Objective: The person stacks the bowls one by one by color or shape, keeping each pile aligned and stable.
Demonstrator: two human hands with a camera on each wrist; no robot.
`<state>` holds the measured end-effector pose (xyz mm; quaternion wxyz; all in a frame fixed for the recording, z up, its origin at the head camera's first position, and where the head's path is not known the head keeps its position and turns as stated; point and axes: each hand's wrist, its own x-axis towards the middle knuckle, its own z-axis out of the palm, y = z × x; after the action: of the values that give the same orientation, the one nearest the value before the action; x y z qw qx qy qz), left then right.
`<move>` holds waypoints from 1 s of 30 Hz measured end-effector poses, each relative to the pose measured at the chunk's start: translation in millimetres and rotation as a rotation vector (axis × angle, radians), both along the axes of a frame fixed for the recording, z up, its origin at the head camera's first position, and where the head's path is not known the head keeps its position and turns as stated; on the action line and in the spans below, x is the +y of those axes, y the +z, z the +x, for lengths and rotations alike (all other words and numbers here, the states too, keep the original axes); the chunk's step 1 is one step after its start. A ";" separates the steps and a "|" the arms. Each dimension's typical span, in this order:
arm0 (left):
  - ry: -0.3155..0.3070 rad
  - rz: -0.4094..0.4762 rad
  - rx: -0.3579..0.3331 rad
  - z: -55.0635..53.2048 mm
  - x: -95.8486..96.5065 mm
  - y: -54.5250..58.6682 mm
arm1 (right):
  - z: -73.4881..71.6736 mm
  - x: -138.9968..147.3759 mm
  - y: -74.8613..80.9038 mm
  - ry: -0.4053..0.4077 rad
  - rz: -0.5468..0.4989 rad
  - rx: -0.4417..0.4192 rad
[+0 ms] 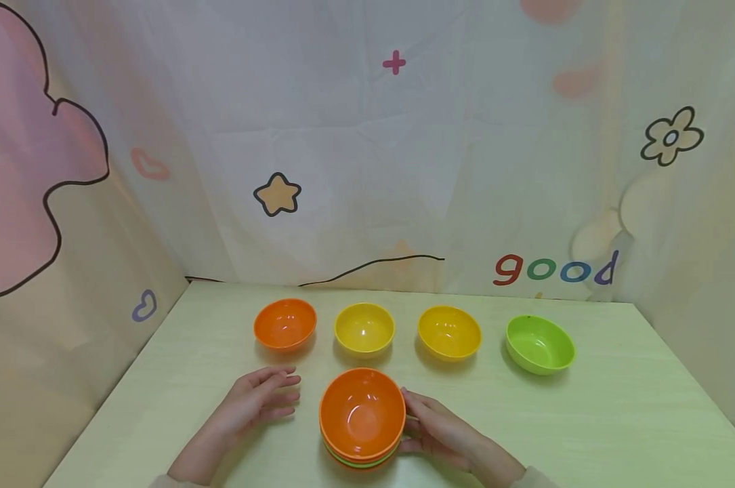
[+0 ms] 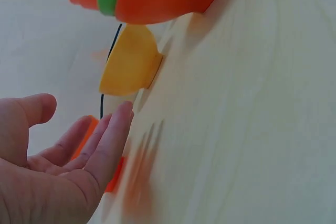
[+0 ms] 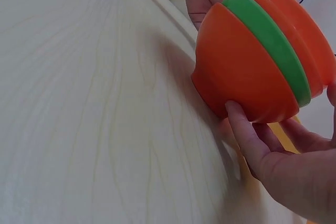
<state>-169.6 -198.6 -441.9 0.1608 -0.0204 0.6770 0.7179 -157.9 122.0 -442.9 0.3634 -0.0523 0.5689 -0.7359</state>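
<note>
A stack of several bowls (image 1: 362, 413) stands on the table near its front, orange on top with a green bowl (image 3: 270, 40) between orange ones. Against the right side of this stack rests my right hand (image 1: 437, 430), its fingers (image 3: 244, 135) lightly bent along the lower bowl and the thumb near the upper rim. My left hand (image 1: 254, 403) hovers to the left of the stack, apart from it, fingers loosely extended and holding nothing. In the left wrist view a gap shows between the left hand (image 2: 68, 166) and the stack.
Behind the stack, a row of single bowls crosses the pale table (image 1: 635, 407): orange (image 1: 285, 325), yellow (image 1: 364, 330), darker yellow (image 1: 449, 333) and green (image 1: 539, 345). A printed curtain (image 1: 367, 169) hangs at the table's back and sides.
</note>
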 end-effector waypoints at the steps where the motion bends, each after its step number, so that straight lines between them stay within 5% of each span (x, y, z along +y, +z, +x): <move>1: 0.018 -0.010 0.000 -1.2 -2.2 0.9 | 0.1 -0.1 -0.1 -0.001 -0.002 0.000; 15: 0.231 -0.089 -0.016 -17.4 -34.0 9.8 | 1.1 0.0 -0.7 -0.002 -0.010 0.002; 30: 0.332 -0.165 -0.004 -36.3 -51.8 11.8 | 1.2 -1.6 -1.9 -0.019 0.021 0.016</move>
<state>-205.9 -250.4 -430.1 0.0391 -0.1465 0.7206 0.6766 -156.7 120.4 -444.9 0.3525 -0.0492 0.5801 -0.7327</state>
